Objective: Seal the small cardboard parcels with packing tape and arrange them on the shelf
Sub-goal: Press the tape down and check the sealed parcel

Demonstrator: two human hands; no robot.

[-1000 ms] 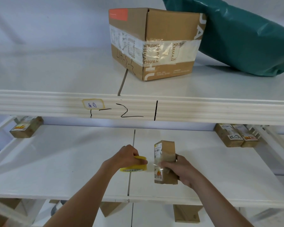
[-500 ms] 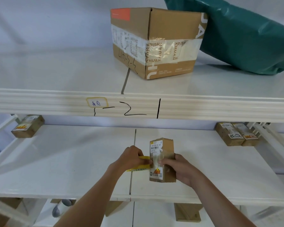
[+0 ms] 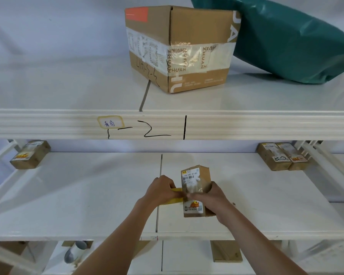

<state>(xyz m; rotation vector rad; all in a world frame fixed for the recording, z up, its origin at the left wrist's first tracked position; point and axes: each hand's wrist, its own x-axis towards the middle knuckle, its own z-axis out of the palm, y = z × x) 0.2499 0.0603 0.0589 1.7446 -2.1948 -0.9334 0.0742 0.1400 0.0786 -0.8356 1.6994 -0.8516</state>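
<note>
White middle shelf point(image 3: 87, 195) lies bare toward both ends. Mid-shelf, right hand point(image 3: 213, 197) grips the upright small parcel point(image 3: 197, 187); left hand point(image 3: 161, 191) clasps yellow tape roll point(image 3: 174, 201) against it. Big box point(image 3: 179, 48) reads "ZHUAN".

Parcel storeroom or courier depot. White tiered shelving point(image 3: 167, 124) fills view; front rail carries handwritten label sticker point(image 3: 110, 122) and marker digits with divider lines marking bays. Far upper tier: large taped carton point(image 3: 179, 48), teal poly mailer bag point(image 3: 286, 36) leaning on it at right. Middle tier: small labelled cardboard parcels at far left point(image 3: 30, 154) and far right point(image 3: 282, 156).
</note>
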